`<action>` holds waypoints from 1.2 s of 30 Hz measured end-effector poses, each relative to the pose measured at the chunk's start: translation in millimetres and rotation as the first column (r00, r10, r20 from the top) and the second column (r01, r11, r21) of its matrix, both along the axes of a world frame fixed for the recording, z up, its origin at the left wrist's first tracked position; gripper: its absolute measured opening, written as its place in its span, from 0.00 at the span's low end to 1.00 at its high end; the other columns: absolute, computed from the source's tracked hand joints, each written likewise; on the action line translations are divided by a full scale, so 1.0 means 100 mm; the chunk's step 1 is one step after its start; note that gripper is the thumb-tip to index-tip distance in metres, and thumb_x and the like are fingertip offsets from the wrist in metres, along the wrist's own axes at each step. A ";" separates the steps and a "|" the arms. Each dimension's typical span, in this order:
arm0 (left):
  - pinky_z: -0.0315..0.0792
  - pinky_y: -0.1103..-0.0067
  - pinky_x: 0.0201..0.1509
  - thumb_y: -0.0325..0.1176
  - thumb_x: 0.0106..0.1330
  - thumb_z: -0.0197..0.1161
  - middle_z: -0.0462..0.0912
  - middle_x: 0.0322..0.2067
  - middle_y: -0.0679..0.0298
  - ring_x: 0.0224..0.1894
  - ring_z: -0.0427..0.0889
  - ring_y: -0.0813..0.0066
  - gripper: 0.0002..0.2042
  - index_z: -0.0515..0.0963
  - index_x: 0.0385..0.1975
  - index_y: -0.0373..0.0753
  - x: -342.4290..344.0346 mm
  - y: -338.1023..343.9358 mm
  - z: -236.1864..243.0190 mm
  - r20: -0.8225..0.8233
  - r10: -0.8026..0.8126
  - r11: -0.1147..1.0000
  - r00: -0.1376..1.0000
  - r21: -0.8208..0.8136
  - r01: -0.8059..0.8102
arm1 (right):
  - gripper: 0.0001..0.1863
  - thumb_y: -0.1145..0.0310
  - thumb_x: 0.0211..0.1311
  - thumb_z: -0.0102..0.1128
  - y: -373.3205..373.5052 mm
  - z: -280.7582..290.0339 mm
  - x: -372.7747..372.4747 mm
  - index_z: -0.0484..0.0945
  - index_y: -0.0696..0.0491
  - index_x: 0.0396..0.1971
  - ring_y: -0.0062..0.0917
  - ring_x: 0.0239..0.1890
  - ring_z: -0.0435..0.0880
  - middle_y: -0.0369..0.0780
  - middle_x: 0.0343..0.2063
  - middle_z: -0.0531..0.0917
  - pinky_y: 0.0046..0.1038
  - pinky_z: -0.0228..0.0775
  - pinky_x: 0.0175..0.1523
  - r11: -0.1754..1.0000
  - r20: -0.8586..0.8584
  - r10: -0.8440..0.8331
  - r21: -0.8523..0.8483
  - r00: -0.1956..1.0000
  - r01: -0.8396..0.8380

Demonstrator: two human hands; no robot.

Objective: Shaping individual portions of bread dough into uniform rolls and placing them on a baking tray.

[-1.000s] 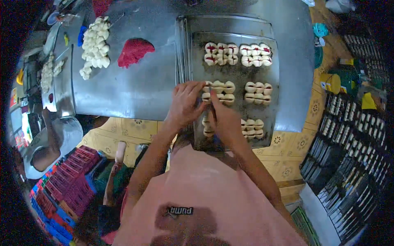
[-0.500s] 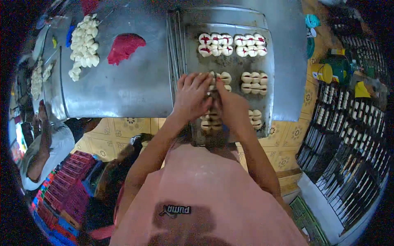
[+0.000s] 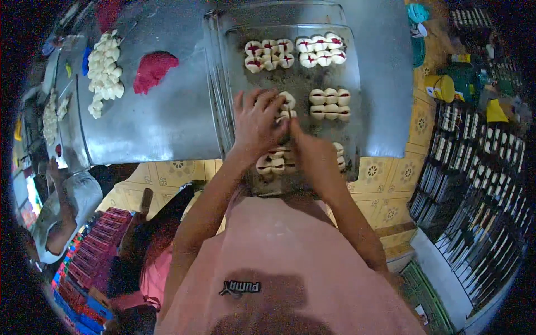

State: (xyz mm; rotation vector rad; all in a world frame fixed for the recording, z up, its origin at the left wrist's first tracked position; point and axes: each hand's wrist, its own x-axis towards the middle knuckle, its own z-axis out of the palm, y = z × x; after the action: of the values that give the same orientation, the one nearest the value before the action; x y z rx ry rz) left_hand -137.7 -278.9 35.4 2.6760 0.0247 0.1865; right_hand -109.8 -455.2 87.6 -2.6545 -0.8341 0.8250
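On a dark metal baking tray (image 3: 304, 80), rounded white dough pieces sit in joined blocks. My left hand (image 3: 258, 120) lies over the left part of the middle-left dough block (image 3: 287, 101), fingers apart and slightly bent. Next to it, my right hand (image 3: 315, 156) has its fingers closed, its tip at the near side of that block. A thin dark thing shows by that fingertip, too small to make out. The middle-right block (image 3: 330, 104) bears long slits. Both far blocks, such as the far-left block (image 3: 269, 54), show red filling in cross-shaped cuts. My hands partly cover the nearest blocks.
On the metal table to the left lie a heap of white dough pieces (image 3: 106, 72) and a red-pink mass (image 3: 154, 71). At right stand racks of filled trays (image 3: 486, 162) and a yellow bucket (image 3: 441, 87). Pink crates (image 3: 100, 245) and another person's arm (image 3: 64, 206) are at left.
The view has shifted, so the tray and table appear further left. My right hand has drawn nearer to me along the dough block, uncovering more of it. My left hand stays on the block.
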 end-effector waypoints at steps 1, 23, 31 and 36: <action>0.51 0.50 0.71 0.41 0.56 0.68 0.73 0.59 0.63 0.65 0.66 0.55 0.29 0.73 0.60 0.45 0.00 -0.01 0.01 -0.052 0.012 1.000 0.999 -0.001 -0.012 | 0.34 0.71 0.61 0.59 -0.15 0.05 -0.12 0.62 0.53 0.69 0.50 0.29 0.82 0.51 0.26 0.82 0.46 0.73 0.33 0.998 0.061 -0.001 0.056 0.998 -0.002; 0.52 0.48 0.71 0.40 0.55 0.68 0.76 0.58 0.61 0.63 0.69 0.55 0.27 0.75 0.57 0.44 0.52 -0.85 -0.01 0.054 -0.082 0.993 0.995 -0.076 0.086 | 0.37 0.71 0.59 0.61 -0.72 -0.06 0.63 0.63 0.49 0.70 0.50 0.27 0.82 0.50 0.25 0.83 0.47 0.73 0.34 0.973 0.247 -0.136 0.215 0.959 0.083; 0.51 0.48 0.71 0.42 0.55 0.68 0.75 0.58 0.61 0.64 0.68 0.53 0.27 0.75 0.57 0.45 0.62 -1.03 0.01 0.076 -0.028 0.997 0.997 -0.067 0.033 | 0.37 0.69 0.59 0.62 -1.30 0.21 0.38 0.62 0.49 0.70 0.48 0.30 0.83 0.50 0.29 0.83 0.47 0.74 0.35 0.976 0.158 -0.136 0.193 0.978 0.105; 0.50 0.49 0.71 0.42 0.56 0.68 0.74 0.59 0.62 0.64 0.68 0.53 0.28 0.74 0.58 0.45 0.72 -1.29 -0.03 0.049 -0.070 0.996 0.996 -0.046 0.072 | 0.36 0.71 0.60 0.61 -1.19 -0.04 0.74 0.62 0.49 0.70 0.49 0.28 0.82 0.51 0.26 0.82 0.46 0.74 0.34 0.986 0.205 -0.137 0.119 0.969 0.114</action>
State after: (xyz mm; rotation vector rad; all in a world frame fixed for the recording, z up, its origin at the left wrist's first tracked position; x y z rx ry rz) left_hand -65.8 -408.1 32.6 2.6192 -0.0800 0.2243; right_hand -35.7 -574.4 83.7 -2.6990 -0.7249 0.4584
